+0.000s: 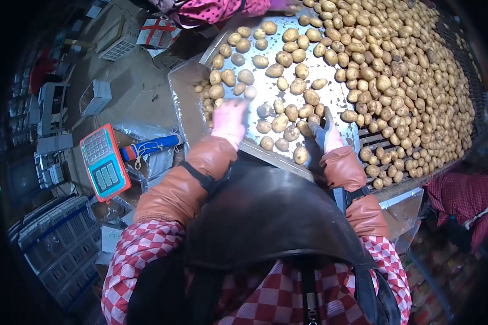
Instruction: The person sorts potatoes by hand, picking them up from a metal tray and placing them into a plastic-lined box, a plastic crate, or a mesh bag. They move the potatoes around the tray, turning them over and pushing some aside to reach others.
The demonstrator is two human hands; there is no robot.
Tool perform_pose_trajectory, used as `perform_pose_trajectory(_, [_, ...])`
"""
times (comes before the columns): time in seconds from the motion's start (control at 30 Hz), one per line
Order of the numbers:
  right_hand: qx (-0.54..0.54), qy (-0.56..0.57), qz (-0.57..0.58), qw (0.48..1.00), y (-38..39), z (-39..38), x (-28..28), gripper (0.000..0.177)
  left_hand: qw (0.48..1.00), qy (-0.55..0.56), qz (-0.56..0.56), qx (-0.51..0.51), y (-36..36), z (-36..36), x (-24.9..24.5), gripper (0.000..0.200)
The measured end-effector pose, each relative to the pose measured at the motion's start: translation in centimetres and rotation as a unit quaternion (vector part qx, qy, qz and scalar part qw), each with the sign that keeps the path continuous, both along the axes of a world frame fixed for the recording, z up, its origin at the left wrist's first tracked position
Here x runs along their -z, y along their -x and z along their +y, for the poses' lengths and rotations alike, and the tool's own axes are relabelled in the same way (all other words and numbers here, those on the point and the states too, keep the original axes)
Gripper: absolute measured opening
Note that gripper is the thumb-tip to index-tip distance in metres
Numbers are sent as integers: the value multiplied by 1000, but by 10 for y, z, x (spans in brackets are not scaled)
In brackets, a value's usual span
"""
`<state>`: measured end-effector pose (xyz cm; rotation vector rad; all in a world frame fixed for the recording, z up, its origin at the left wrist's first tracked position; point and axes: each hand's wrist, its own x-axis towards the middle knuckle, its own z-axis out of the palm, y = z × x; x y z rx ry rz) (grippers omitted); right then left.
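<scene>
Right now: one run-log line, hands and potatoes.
left hand: blurred, near left edge of tray | right hand: at potatoes on tray | grips: unclear

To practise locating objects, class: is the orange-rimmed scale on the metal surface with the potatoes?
No, the orange-rimmed scale is at the picture's left, apart from the metal surface and the potatoes.

Loose potatoes on metal tabletop

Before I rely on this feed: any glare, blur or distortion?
Head view: white glare on the metal surface; left hand blurred, right hand somewhat clearer; strong fisheye bending, with black corners and a dim left edge.
</scene>
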<state>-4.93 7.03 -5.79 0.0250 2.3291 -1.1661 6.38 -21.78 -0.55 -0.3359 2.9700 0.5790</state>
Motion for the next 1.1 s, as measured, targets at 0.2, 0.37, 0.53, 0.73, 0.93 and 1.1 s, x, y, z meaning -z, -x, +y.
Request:
perform_pose_trajectory(0.2, [6,-9,-57,998,-11,18,-17,66,988,-117,-103,-11,59,35,13,48])
perform_pose_trajectory(0.37, [24,129,-33,991,-20,15,-46,55,938,-327,-77,-85,69,50,1,40])
perform_pose_trajectory(0.53, [-193,111,125,967,-37,-13,-69,80,848,-445,-283,46,76,94,-48,48])
perform_pose_trajectory(0.73, [-136,-66,-14,988,-32,-20,-59,78,914,-318,-240,-75,80,106,-54,67])
perform_pose_trajectory(0.93, [-148,-89,72,982,-32,-20,-66,77,935,-331,-124,-21,80,110,10,54])
perform_pose_trajectory(1.1, [-164,-122,4,979,-25,-20,-70,73,977,-129,-83,150,79,105,-41,42])
